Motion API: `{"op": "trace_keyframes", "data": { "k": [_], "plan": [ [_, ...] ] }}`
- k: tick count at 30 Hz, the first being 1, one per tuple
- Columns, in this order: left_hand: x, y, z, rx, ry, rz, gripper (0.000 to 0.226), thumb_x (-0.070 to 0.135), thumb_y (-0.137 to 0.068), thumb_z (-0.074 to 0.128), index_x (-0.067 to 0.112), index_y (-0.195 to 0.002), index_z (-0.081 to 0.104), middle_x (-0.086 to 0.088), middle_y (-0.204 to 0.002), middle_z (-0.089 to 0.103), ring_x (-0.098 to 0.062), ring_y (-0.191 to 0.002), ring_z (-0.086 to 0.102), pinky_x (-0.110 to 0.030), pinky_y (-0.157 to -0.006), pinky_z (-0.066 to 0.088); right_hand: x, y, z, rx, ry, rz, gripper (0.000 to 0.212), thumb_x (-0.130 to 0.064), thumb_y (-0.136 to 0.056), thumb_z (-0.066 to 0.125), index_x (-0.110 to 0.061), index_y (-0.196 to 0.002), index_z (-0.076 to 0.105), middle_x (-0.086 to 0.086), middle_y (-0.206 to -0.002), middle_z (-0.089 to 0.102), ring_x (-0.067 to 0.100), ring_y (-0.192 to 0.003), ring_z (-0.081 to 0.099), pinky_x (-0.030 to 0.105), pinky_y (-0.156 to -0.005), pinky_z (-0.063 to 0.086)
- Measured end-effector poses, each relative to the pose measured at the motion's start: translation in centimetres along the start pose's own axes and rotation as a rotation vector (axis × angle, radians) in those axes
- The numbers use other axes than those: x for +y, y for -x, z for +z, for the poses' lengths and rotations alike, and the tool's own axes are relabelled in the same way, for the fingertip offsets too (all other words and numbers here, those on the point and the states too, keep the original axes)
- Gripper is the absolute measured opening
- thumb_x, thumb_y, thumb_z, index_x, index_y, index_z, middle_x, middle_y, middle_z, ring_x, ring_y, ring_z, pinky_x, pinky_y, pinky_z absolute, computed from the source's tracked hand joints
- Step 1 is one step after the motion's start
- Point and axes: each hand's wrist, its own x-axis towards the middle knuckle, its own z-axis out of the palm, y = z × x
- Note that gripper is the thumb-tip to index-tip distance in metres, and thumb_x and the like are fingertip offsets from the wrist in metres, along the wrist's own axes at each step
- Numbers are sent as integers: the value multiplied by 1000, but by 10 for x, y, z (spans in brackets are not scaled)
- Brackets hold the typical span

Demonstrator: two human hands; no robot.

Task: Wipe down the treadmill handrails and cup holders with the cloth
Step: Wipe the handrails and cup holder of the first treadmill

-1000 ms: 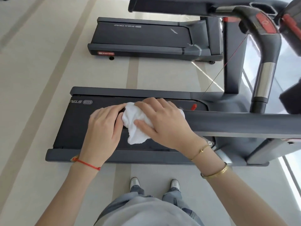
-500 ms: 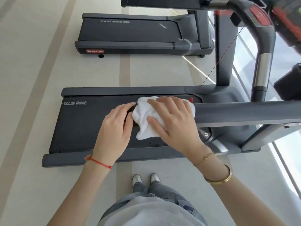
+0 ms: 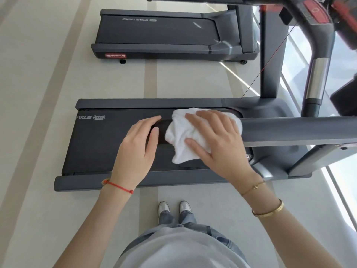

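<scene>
While the right hand (image 3: 216, 140) presses the white cloth (image 3: 185, 136) around the handrail (image 3: 293, 130), the left hand's (image 3: 137, 147) grip curls round its end at nine o'clock.

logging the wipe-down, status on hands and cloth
Right hand wraps white cloth round handrail. Left hand grips rail's free end beside cloth. Nothing blocking the rail.
</scene>
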Motion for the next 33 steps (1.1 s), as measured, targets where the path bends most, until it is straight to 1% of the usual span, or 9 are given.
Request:
{"op": "trace_keyframes", "data": {
  "k": [6, 9, 12, 16, 19, 22, 25, 31, 33],
  "plan": [
    [3, 0, -1, 2, -8, 1, 36, 23, -104, 37, 13, -133, 56, 2, -128, 61, -13, -122, 55, -33, -105, 44, 3, 0, 1, 156, -8, 276, 37, -43, -96, 46, -18, -118, 64, 2, -115, 60, 28, -110, 52, 37, -97, 35],
    [3, 0, -1, -9, 19, -4, 34, 21, -104, 38, 13, -132, 56, 2, -127, 61, -16, -118, 56, -37, -100, 47, -30, 1, 22, 72, -15, 108, 48, -47, -98, 45, -21, -138, 53, 7, -134, 53, 34, -129, 43, 44, -108, 33],
    [2, 1, -2, -8, 29, -7, 35, 22, -104, 37, 13, -132, 56, 2, -127, 61, -16, -119, 56, -38, -101, 47, -15, 8, 18, 34, 54, -14, 55, -54, -98, 49, -23, -144, 47, 6, -141, 50, 32, -135, 40, 43, -111, 33],
    [4, 1, -1, 9, 9, -6, 37, 25, -104, 37, 14, -133, 56, 4, -130, 60, -12, -122, 54, -35, -105, 44, 23, 17, -2, 104, 41, 161, 50, -52, -99, 43, -20, -135, 55, 4, -133, 54, 30, -129, 45, 39, -107, 33],
    [4, 1, 0, 15, 9, -11, 36, 23, -104, 37, 14, -133, 56, 4, -129, 61, -12, -121, 55, -33, -105, 44, 0, 6, 6, 147, -9, 295, 47, -51, -98, 38, -22, -128, 58, 2, -126, 55, 29, -122, 46, 38, -105, 32],
    [3, 1, 1, 8, 24, -22, 35, 19, -103, 38, 14, -132, 56, 3, -127, 61, -14, -119, 56, -35, -102, 47, -27, -3, 20, 103, 4, 153, 48, -52, -98, 42, -22, -132, 57, 4, -129, 55, 31, -126, 44, 40, -106, 32],
    [3, 1, 1, 18, 15, -14, 34, 19, -103, 39, 14, -132, 57, 2, -127, 61, -14, -119, 56, -36, -102, 46, -6, 5, 11, 62, 35, 9, 51, -52, -98, 48, -21, -138, 54, 5, -133, 55, 31, -129, 45, 40, -108, 33],
    [5, 2, 1, 26, 6, -19, 35, 19, -104, 38, 13, -133, 57, 3, -130, 60, -13, -123, 55, -36, -106, 44, 23, 10, -4, 246, 12, 376, 34, -41, -96, 46, -17, -113, 64, 2, -113, 60, 28, -111, 52, 35, -100, 33],
    [5, 2, 2, 27, 5, -13, 35, 18, -104, 38, 13, -132, 57, 2, -130, 60, -14, -121, 55, -36, -105, 44, -1, -1, 7, 254, 3, 357, 30, -37, -95, 49, -16, -110, 65, 3, -109, 61, 31, -110, 52, 37, -98, 33]
  ]
}}
